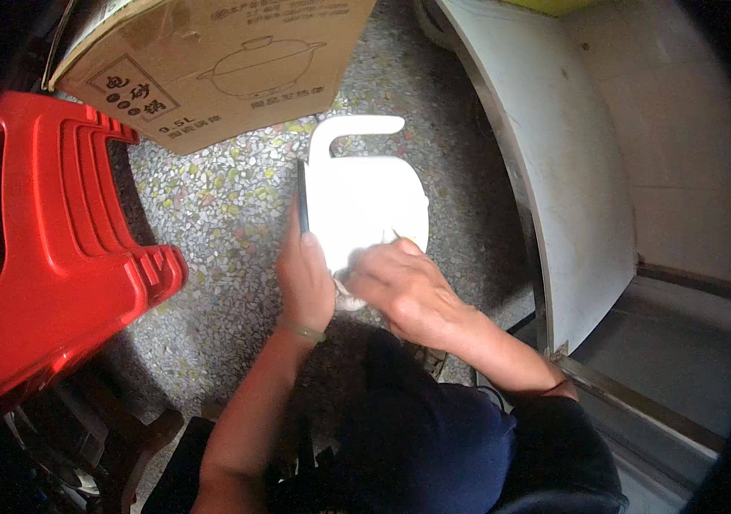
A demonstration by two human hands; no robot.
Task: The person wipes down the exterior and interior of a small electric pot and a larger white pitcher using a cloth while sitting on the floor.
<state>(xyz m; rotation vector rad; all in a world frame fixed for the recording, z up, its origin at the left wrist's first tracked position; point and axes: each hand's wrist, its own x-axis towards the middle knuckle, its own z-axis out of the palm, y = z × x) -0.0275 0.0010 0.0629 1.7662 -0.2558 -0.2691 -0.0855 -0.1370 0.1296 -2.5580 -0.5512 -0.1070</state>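
Note:
A white, overexposed object with a curved handle-like arm (372,193) is held up over the speckled floor; its exact kind cannot be told. Along its dark-edged left side lies my left hand (306,276), supporting it with the palm and thumb. My right hand (404,289) is curled in front of its lower part, slightly blurred. Between the two hands, a bit of pale, crumpled material, perhaps a cloth (347,301), shows under my right fingers. What the right fingertips grip is partly hidden; a thin tip sticks up beside the thumb.
A red plastic stool (38,244) lies at the left. Behind it stands a cardboard box (211,77) printed with a pot drawing. At the right is a white panel (571,193) with a metal frame. Terrazzo floor (211,212) spreads beneath. Dark furniture parts show at the lower left.

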